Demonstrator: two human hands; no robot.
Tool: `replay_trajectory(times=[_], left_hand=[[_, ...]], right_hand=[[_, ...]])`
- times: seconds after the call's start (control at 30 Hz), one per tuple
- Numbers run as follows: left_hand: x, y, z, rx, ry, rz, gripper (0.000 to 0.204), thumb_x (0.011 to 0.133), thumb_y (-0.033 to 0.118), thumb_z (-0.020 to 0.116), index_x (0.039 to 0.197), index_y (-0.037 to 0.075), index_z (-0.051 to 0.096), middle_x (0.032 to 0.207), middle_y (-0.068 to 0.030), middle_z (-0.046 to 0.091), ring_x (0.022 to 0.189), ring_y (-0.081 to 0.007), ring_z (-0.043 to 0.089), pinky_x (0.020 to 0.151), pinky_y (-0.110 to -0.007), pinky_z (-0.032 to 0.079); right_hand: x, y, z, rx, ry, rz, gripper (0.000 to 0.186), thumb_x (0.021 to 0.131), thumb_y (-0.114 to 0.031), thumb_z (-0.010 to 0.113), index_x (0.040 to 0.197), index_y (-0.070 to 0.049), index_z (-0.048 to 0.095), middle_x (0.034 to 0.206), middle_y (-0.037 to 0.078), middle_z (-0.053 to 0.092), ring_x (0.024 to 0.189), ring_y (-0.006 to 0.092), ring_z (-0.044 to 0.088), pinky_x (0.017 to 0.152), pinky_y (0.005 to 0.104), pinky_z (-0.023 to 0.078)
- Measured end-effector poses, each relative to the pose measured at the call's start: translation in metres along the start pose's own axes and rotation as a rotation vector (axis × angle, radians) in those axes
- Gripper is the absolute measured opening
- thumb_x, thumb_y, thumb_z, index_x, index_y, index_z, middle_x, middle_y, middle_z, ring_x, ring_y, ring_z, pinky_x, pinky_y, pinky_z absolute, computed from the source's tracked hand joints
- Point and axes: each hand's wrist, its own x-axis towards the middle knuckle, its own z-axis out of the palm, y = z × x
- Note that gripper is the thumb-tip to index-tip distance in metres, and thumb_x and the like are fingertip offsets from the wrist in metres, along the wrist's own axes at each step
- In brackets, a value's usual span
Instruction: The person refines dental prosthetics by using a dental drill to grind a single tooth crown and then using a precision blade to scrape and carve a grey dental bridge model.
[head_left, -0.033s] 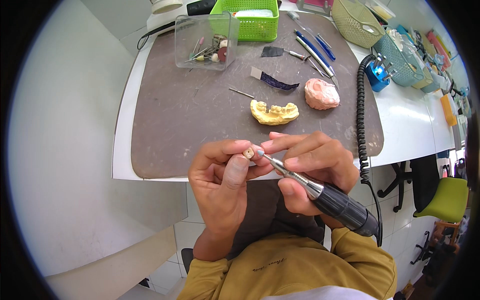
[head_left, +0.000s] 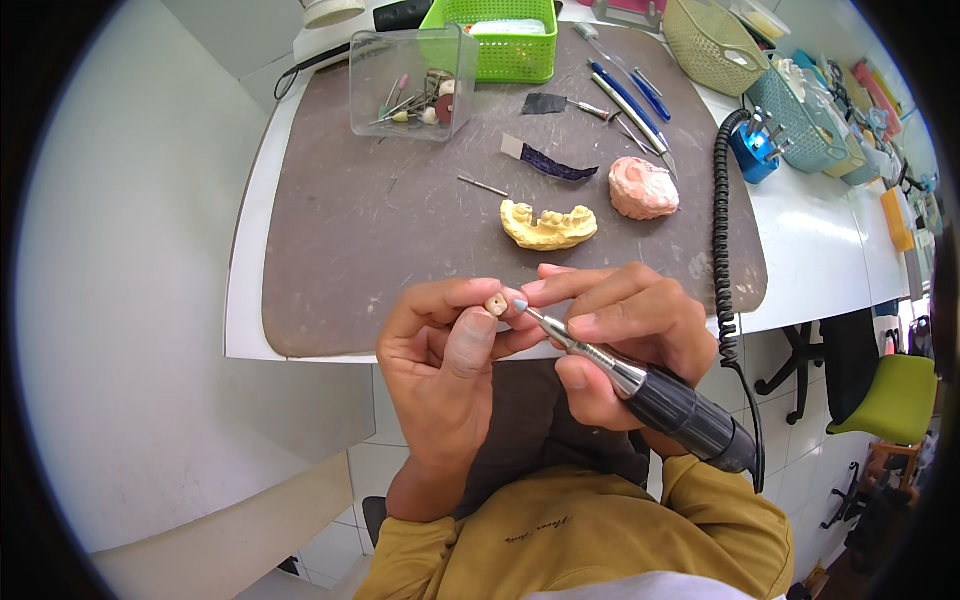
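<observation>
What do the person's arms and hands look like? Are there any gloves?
No gloves: the left hand and right hand are bare, with no rings showing. The left sleeve and right sleeve are mustard yellow and wrinkled. The left one stops short of the hand.

The tooth crown (head_left: 496,306), small and ivory with 1 dark hole facing up, is pinched in the left fingers (head_left: 458,293). The rotary handpiece (head_left: 692,418), black with a silver nose, slants in the right fingers (head_left: 640,302), pale-blue bit (head_left: 521,306) just beside the crown.
</observation>
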Motion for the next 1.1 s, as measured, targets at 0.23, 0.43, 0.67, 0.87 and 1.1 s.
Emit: replay_trajectory(times=[0.23, 0.43, 0.67, 0.87, 1.1], left_hand=[[-0.001, 0.002, -0.001, 0.048, 0.012, -0.06, 0.017, 0.091, 0.0, 0.057, 0.107, -0.006, 0.059, 0.096, -0.0159, 0.066, 0.087, -0.0193, 0.067, 0.077, -0.035, 0.061], [-0.001, 0.0, 0.0, 0.038, 0.024, -0.037, 0.016, 0.09, 0.0, 0.059, 0.105, -0.006, 0.061, 0.095, -0.0141, 0.065, 0.087, -0.0189, 0.067, 0.077, -0.034, 0.061], [0.0, -0.001, 0.0, 0.045, 0.008, -0.018, 0.016, 0.09, 0.001, 0.059, 0.104, -0.006, 0.062, 0.094, -0.0125, 0.062, 0.087, -0.0186, 0.066, 0.077, -0.034, 0.061], [-0.002, 0.002, -0.001, 0.066, 0.017, -0.034, 0.015, 0.09, 0.001, 0.06, 0.103, -0.006, 0.061, 0.093, -0.0129, 0.063, 0.086, -0.0191, 0.066, 0.077, -0.035, 0.061], [0.003, -0.001, 0.004, 0.066, -0.017, -0.043, 0.011, 0.088, -0.001, 0.06, 0.098, -0.001, 0.054, 0.092, -0.0135, 0.062, 0.085, -0.0192, 0.065, 0.077, -0.036, 0.059]], right_hand=[[0.002, -0.001, 0.001, -0.001, 0.008, 0.019, 0.025, 0.078, -0.008, 0.071, 0.096, -0.001, 0.054, 0.082, 0.014, 0.06, 0.092, 0.0365, 0.067, 0.089, 0.0495, 0.051], [0.002, 0.0, -0.001, 0.008, -0.018, 0.003, 0.026, 0.077, -0.009, 0.073, 0.095, -0.001, 0.056, 0.082, 0.014, 0.061, 0.091, 0.0351, 0.067, 0.09, 0.0498, 0.051], [0.002, -0.001, 0.0, -0.003, -0.019, 0.034, 0.026, 0.076, -0.007, 0.074, 0.095, -0.001, 0.058, 0.085, 0.015, 0.063, 0.093, 0.0332, 0.066, 0.092, 0.0504, 0.049], [0.0, 0.0, 0.003, -0.017, 0.017, 0.022, 0.026, 0.078, -0.009, 0.073, 0.096, -0.001, 0.056, 0.085, 0.016, 0.062, 0.091, 0.0319, 0.067, 0.092, 0.0497, 0.05], [-0.002, -0.012, -0.025, 0.295, 0.241, 0.208, 0.017, 0.08, 0.002, 0.064, 0.095, 0.004, 0.055, 0.086, 0.015, 0.062, 0.087, 0.0253, 0.068, 0.079, 0.0355, 0.056]])
